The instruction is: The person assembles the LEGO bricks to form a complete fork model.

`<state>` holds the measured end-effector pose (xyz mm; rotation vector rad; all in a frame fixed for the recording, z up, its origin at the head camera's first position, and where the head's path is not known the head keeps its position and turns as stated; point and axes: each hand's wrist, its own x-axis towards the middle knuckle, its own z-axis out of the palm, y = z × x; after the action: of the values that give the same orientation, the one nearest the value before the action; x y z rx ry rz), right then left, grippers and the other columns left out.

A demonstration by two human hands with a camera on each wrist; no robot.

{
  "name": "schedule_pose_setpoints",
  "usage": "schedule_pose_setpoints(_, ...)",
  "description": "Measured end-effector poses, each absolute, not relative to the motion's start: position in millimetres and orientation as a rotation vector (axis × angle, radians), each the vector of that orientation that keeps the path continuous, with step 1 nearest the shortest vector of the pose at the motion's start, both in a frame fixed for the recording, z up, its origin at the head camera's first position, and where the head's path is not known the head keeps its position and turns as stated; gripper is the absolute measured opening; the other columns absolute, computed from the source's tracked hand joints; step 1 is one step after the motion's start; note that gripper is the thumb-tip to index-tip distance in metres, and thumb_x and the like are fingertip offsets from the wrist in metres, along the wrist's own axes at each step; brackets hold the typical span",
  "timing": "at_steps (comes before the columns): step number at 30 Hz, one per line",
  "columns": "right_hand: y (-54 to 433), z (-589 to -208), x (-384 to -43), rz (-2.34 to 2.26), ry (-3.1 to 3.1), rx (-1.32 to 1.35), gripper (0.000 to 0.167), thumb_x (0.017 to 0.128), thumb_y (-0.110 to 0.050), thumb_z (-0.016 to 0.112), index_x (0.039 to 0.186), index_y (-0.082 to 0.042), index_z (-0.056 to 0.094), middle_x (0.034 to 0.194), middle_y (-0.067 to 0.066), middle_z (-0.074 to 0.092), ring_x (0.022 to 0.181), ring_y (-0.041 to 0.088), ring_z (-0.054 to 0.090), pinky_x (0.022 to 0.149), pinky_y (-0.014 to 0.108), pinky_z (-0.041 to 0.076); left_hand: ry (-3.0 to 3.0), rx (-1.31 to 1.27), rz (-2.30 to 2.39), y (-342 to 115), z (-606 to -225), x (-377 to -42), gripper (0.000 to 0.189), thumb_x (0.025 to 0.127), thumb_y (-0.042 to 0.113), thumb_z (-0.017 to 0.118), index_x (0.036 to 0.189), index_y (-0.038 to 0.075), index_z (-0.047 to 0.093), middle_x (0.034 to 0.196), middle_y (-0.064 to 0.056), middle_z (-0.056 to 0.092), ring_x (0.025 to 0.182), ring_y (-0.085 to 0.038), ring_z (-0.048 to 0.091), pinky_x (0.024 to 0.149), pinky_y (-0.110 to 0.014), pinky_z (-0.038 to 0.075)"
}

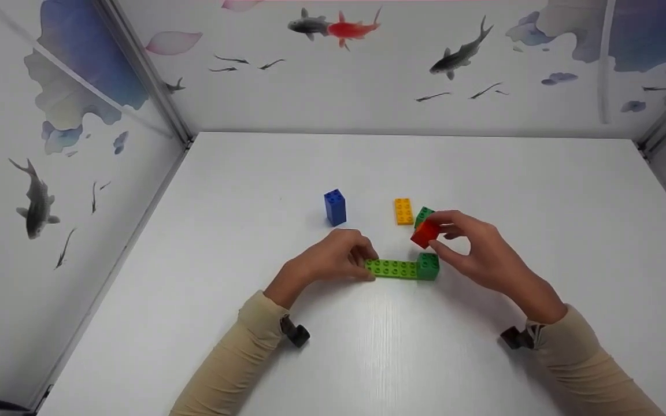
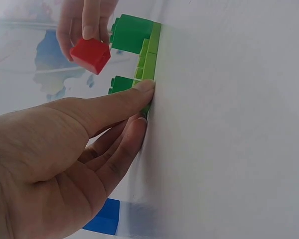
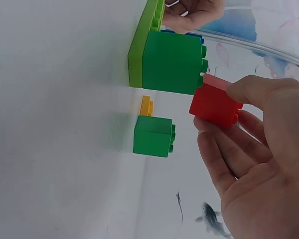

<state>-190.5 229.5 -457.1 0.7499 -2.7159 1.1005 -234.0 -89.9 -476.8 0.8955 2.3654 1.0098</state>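
A long lime-green building brick lies flat on the table, and a dark green brick sits on its right end. The left hand pinches the lime brick's left end between thumb and fingers. Above and behind the dark green brick, the right hand holds a red brick between thumb and fingertips. In the right wrist view the red brick is tilted, its studs turned toward the palm. It appears close to the green brick; whether they touch I cannot tell.
Behind the hands stand a tall blue brick to the left, a flat yellow-orange brick, and another green brick partly hidden by the red one. White panels printed with fish enclose the white table at the back and sides.
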Motion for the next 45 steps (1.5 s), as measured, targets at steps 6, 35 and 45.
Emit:
schedule_pose_setpoints(6,223.4,-459.3,-187.5,1.17,-2.714,0.788,0.055,0.096,-0.012,0.083,0.145,-0.019,0.06,0.139,0.001,0.072,0.119,0.023,0.075,0.095,0.052,0.065,2.381,0.885,0.994,-89.3,-476.2,-234.1,0.029,0.089,0.016,0.091,0.116,0.012,0.082,0.105,0.0,0.072,0.086,-0.011,0.067,0.078,-0.021,0.058)
schedule_pose_setpoints(35,209.5,-470.5,-183.4,1.236,-2.826,0.979,0.046,0.097,-0.014,0.083,0.138,-0.025,0.067,0.13,-0.018,0.072,0.122,0.007,0.07,0.108,0.041,0.06,2.424,0.921,0.933,-88.3,-473.1,-232.8,0.028,0.09,0.017,0.09,0.117,0.014,0.082,0.106,0.001,0.074,0.09,-0.01,0.067,0.082,-0.021,0.059)
schedule_pose_setpoints(45,210.6,-471.9,-184.2,1.14,-2.826,0.983,0.046,0.094,-0.021,0.087,0.137,-0.026,0.07,0.128,-0.02,0.073,0.121,0.006,0.069,0.111,0.05,0.052,2.415,0.918,0.941,-87.9,-473.2,-233.4,0.028,0.089,0.017,0.091,0.116,0.013,0.083,0.104,0.002,0.075,0.089,-0.011,0.066,0.081,-0.022,0.058)
